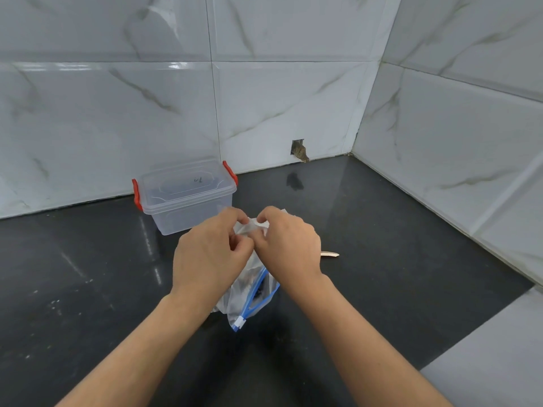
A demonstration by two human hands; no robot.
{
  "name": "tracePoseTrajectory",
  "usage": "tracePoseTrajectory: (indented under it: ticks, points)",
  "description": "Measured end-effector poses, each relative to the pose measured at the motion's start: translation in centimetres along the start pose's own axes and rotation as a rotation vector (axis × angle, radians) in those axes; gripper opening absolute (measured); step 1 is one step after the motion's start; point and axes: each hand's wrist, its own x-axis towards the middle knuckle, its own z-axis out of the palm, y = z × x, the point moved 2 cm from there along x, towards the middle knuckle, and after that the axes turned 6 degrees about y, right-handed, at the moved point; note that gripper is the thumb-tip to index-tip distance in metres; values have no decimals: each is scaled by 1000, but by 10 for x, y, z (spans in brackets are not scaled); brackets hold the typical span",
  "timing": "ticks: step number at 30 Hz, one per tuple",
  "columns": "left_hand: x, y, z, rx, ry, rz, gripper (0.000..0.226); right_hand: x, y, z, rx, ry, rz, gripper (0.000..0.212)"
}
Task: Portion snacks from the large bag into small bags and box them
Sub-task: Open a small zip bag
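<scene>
My left hand (pixel 210 254) and my right hand (pixel 289 243) meet above the dark counter, and both pinch the top edge of a small clear plastic bag (pixel 252 227). Below them stands the large clear zip bag (pixel 249 298) with a blue slider; it is open, with dark snacks inside. A clear plastic box (pixel 186 198) with red latches and its lid on sits behind my hands, near the back wall. Much of the small bag is hidden by my fingers.
A thin wooden stick (pixel 329 254) lies on the black counter (pixel 382 245) just right of my right hand. White marble-look tiled walls close the back and right sides. A small hole with debris (pixel 299 151) shows in the back wall.
</scene>
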Motion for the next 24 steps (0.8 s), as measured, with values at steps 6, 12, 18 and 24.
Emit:
tracePoseTrajectory:
  ticks: [6,12,18,24]
  points:
    - [-4,-4,-1,-68,-5,-9,25,1,-6,4,161,-110,-25,26]
    - [-8,-18,3,-127,-87,100,46,4,-8,7,22,-114,-39,24]
    - [-10,-27,14,-89,-208,254,98,7,-11,-2,251,-261,-6,26]
    - [-6,-27,8,1,11,170,68,-12,20,-20,588,-138,177,11]
